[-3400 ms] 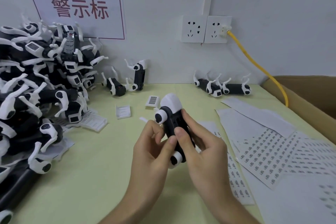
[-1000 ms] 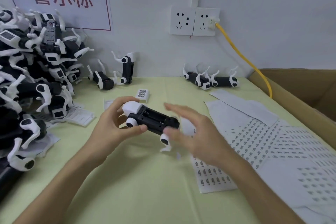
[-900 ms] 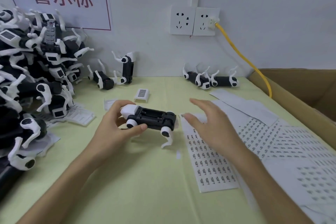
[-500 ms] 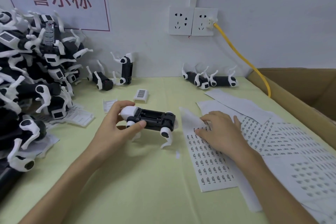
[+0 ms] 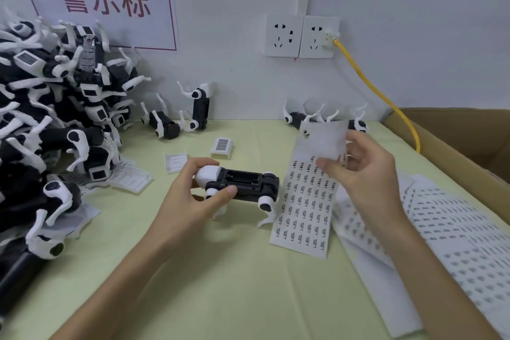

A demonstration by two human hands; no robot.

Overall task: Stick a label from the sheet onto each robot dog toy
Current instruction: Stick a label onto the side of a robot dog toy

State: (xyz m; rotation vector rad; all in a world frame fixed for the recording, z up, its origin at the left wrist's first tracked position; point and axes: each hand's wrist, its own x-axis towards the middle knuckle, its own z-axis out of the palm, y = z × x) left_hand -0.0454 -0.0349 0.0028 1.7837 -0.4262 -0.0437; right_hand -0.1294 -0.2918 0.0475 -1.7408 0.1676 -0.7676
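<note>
Left grip (image 5: 193, 196) round robot dog toy (image 5: 242, 186), right grip (image 5: 358, 171) pinching label sheet (image 5: 306, 201) top edge.

A small assembly workshop: heaped robot dog toys (image 5: 55, 119), label sheets (image 5: 455, 243), a cardboard box (image 5: 455, 143).

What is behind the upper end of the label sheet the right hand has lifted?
The label sheet, pinched by the right hand, covers the middle of the robot dog toys by the wall. White legs and black ends show on either side; the covered bodies cannot be seen.
</note>
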